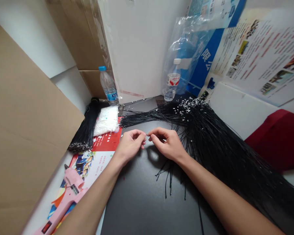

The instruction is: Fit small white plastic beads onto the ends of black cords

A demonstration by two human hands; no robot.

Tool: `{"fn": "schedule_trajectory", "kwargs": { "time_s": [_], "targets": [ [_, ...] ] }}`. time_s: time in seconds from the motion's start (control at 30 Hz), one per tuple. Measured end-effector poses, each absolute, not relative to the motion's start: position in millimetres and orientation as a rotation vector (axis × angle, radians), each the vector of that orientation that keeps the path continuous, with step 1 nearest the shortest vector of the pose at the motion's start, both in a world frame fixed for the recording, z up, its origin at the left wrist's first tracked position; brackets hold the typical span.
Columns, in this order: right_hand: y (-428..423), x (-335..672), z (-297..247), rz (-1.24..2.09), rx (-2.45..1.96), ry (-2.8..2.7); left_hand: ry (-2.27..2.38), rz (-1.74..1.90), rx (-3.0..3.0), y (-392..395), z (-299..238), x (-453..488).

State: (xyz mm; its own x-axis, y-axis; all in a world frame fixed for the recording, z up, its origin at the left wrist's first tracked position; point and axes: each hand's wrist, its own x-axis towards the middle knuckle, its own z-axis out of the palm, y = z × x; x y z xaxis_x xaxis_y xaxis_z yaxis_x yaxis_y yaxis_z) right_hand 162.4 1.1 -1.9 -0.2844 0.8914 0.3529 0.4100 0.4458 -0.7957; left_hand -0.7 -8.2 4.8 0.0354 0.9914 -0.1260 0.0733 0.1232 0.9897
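The left hand [130,145] and right hand [167,143] both pinch one tiny pale piece [147,134], too small to tell exactly. Right of this piece lies a bundle of thin black cords [218,153], probably light and springy, best taken near the ends.

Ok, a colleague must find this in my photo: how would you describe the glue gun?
Look at the big tan cardboard sheet on the left. Beside its lower edge, on a colourful printed sheet, lies a glue gun, just left of the person's left forearm. It is the only pink thing in view.
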Motion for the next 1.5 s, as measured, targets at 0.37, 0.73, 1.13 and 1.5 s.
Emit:
{"fn": "schedule_trajectory", "kwargs": {
  "time_s": [0.37,0.73,1.13,1.5],
  "targets": [
    [5.3,164.5,-9.6,0.738,-1.094,-1.825,1.311,1.072,1.305,-6.5,0.0,-6.5],
    [3.7,166.0,-7.2,0.5,-1.004,-1.959,1.285,1.027,1.177,-7.2,4.6,-4.8],
    [0.6,162.3,-2.7,0.622,-1.073,-1.934,1.363,1.0,1.455,-8.9,0.1,-6.8],
    [11.3,167.6,-5.4,1.264,-1.101,-1.769,1.407,0.937,1.872,-13.6,7.7,-8.0]
  ]
}}
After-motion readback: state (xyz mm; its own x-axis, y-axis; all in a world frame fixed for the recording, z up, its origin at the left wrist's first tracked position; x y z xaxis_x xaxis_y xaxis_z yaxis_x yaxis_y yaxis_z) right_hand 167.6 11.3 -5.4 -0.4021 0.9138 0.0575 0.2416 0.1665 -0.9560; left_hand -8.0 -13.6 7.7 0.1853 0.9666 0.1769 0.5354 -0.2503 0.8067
